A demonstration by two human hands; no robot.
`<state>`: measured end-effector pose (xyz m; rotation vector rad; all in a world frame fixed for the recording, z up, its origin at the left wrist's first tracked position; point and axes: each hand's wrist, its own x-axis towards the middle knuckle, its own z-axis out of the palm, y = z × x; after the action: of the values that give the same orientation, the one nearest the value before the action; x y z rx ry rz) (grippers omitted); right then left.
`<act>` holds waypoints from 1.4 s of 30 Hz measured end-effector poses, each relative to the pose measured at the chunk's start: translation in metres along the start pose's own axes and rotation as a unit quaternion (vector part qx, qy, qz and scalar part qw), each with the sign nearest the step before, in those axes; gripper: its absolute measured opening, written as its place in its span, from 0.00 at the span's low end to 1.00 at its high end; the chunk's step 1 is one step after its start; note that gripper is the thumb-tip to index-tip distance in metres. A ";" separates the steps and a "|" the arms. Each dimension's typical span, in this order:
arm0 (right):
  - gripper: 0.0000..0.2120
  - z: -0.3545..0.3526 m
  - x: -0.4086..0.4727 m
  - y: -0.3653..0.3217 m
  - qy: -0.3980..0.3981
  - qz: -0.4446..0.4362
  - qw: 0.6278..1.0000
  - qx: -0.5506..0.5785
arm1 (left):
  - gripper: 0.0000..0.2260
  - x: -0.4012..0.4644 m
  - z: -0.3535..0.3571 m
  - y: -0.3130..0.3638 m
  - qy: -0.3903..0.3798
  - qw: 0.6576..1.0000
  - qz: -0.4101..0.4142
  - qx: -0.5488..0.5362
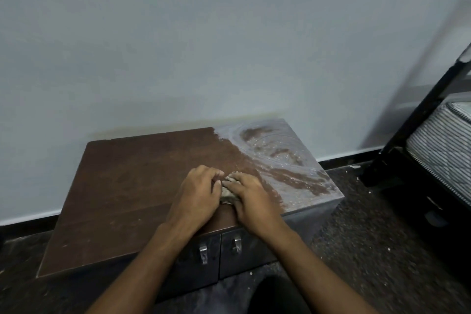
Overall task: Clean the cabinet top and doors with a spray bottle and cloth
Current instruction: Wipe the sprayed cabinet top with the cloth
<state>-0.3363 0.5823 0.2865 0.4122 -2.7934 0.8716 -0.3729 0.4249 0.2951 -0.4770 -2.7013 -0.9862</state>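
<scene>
A low wooden cabinet (142,186) stands against a pale wall (204,33), on a dark speckled floor (369,224). Its brown top is dry and mostly plain on the left and middle, while the right end is covered with a whitish, wet-looking film smeared in swirls (285,158), with darker brown patches showing through.

Both hands rest near the front edge of the top, at the border of the smeared area. The left hand (196,196) and the right hand (251,196) press together on a small crumpled cloth (228,192), greyish-tan, bunched between them. The left grip is curled, fingertips tucked against the cloth; the right grip lies flatter, fingers closed over the cloth's right side. Only a little of the cloth shows between the two hands.

Below the forearms, the cabinet's two dark doors meet at a vertical seam, each with a small metal handle: left handle (203,252), right handle (237,243). Both doors are closed.

At the right edge stands a black bed frame (418,120) carrying a striped mattress (443,145).
</scene>
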 end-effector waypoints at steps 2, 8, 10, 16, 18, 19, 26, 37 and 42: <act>0.16 0.004 -0.005 -0.015 -0.008 -0.018 1.000 0.024 | 0.09 -0.001 0.000 -0.004 -0.004 1.000 -0.001 0.002; 0.21 -0.027 -0.044 0.037 0.015 0.004 1.000 -0.017 | 0.08 -0.005 0.005 -0.004 -0.022 1.000 0.018 0.004; 0.20 -0.030 -0.036 0.050 0.061 0.055 0.996 -0.032 | 0.08 -0.006 0.011 0.002 -0.021 1.000 0.023 0.001; 0.20 -0.015 -0.067 0.015 0.010 -0.042 0.999 0.028 | 0.08 0.006 0.031 0.021 -0.035 0.999 0.026 -0.004; 0.22 -0.030 -0.070 0.042 0.041 -0.018 0.999 0.014 | 0.08 0.005 0.034 0.022 -0.041 0.999 0.035 -0.007; 0.22 -0.037 -0.067 0.058 0.061 0.015 0.998 0.001 | 0.08 0.005 0.034 0.023 -0.045 0.998 0.037 -0.008; 0.21 -0.034 -0.071 0.043 0.043 0.006 0.999 0.004 | 0.08 0.014 0.054 0.048 -0.049 0.997 0.067 -0.007; 0.20 -0.037 -0.059 0.053 0.036 0.006 0.999 0.003 | 0.08 0.028 0.057 0.045 -0.042 0.997 0.064 0.005; 0.21 -0.046 -0.013 0.091 0.049 0.034 0.998 -0.035 | 0.08 0.035 0.055 0.037 -0.041 0.997 0.065 0.032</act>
<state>-0.3481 0.6829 0.2722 0.2564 -2.7518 0.7831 -0.3963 0.4955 0.2866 -0.6851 -2.7223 -0.8612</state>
